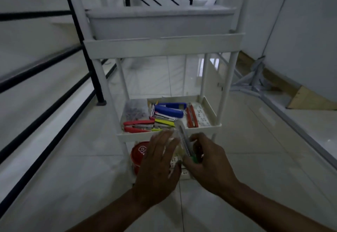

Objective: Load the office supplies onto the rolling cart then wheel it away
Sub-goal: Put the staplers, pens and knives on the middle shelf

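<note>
The room has a glossy pale tiled floor and white walls. A black-railed staircase runs along the left side. Against the right wall lies a folded metal stand beside a sheet of cardboard.

A white three-tier rolling cart stands on the floor at centre. Its middle tray holds a blue stapler, a red stapler, red cutters, yellow items and a clear box of pins. The bottom tier holds a red-lidded container.

In front of the middle tray, the left hand is spread flat against a clear plastic packet. The right hand is curled around a green-ended utility knife, which points up toward the tray edge.
</note>
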